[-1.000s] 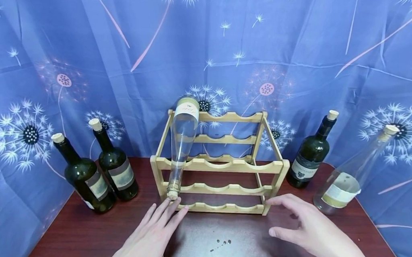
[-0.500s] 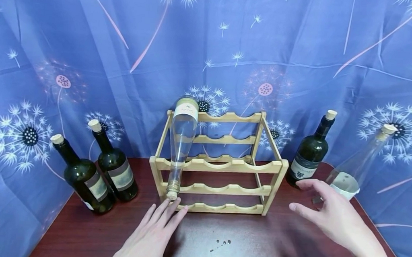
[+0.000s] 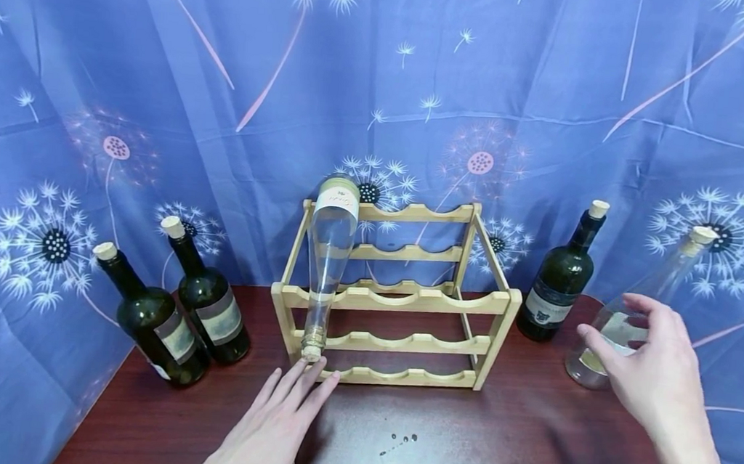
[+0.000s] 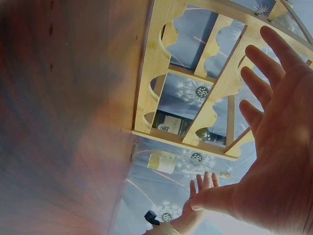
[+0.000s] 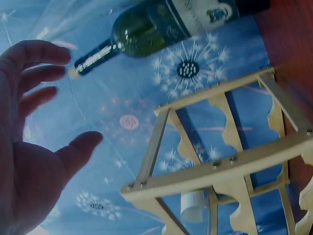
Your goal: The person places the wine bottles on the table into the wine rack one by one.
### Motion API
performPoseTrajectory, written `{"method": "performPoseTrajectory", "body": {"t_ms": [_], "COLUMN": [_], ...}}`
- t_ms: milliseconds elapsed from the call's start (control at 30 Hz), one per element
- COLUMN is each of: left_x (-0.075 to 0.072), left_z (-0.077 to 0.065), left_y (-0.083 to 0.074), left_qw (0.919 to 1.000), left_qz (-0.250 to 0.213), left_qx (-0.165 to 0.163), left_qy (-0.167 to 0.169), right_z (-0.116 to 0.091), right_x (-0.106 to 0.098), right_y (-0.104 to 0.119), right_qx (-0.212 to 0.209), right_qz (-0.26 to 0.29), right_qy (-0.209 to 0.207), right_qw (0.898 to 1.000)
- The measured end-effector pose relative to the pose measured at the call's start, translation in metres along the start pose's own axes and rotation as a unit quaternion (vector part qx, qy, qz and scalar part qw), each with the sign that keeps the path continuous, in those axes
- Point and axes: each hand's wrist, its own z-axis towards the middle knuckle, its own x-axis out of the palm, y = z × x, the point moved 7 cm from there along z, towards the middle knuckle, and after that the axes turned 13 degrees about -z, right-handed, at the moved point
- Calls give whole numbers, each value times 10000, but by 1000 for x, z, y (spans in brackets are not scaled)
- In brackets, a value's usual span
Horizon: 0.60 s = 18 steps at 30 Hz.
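Head view. Clear bottle [image 3: 615,330] stands on the table [image 3: 462,421] at right, partly hidden by the right hand [image 3: 658,378]. That hand: fingers bent, thumb parted from them, nothing gripped; contact with the glass cannot be told. Bottle's long axis upright, cork [image 3: 703,234] uppermost; apparent rightward lean probably lens effect. Handling (judged): stiff glass, apparently without liquid, so fairly light; smooth, liable to slip, breakable if knocked. Best hold: round the body, below the taper. Racked bottle [image 3: 332,240], similar glass, lies in the leftmost top place of the wooden rack [image 3: 419,301]; axis front to back, cork toward the person, base toward the curtain [image 3: 425,61]. Left hand [image 3: 278,428]: fingers straight, tips at that cork, not grasping.

Left wrist view. Left hand spread, holding nothing. Clear bottle's label [image 4: 161,162] visible; axis runs away from the table surface, consistent with upright.

Right wrist view. Right fingers and thumb well apart, nothing clasped. Dark bottle [image 5: 142,32] beyond; clear bottle not made out with certainty.
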Motion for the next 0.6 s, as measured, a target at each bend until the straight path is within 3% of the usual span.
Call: {"method": "performPoseTrajectory", "body": {"t_ms": [267,600], "left_x": [0,0], "left_z": [-1,0], "left_y": [-1,-1], "left_qw": [9998,9994], "left_qz": [60,65], "left_qx": [183,289], "left_qy": [-84,-159], "right_z": [6,10], "right_x": [-1,9], "right_y": [-29,-49], "right_qx": [715,903], "right_qz": [71,30], "right_qy": [-1002,-1111], "right_qw": [9924,9897]}}
